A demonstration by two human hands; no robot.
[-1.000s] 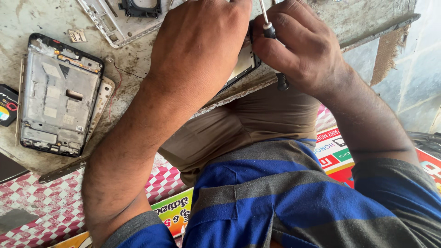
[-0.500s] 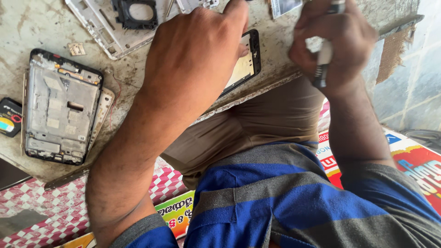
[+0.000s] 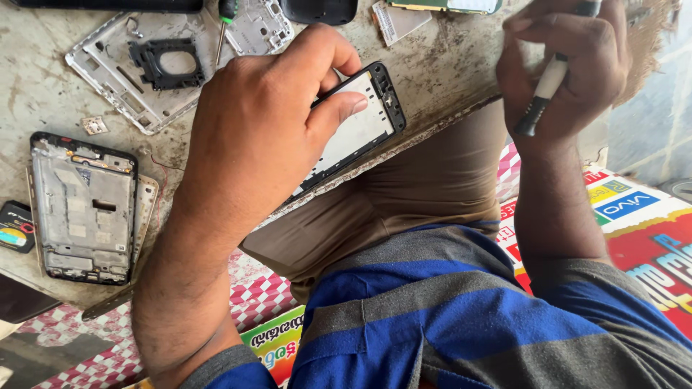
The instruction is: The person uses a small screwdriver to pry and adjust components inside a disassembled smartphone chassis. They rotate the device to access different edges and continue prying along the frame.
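the left hand [image 3: 259, 144] pinches a black phone frame [image 3: 357, 126] by its sides, tilted at the near edge of the worktable [image 3: 447, 65], likely to steady it. the right hand [image 3: 559, 68] is closed around a screwdriver [image 3: 540, 97], raised to the right. two more bare frames lie left: a grey chassis [image 3: 83, 209] and a white frame [image 3: 122, 75].

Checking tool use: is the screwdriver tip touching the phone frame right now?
No, the right hand holds the screwdriver lifted clear of the phone frame.
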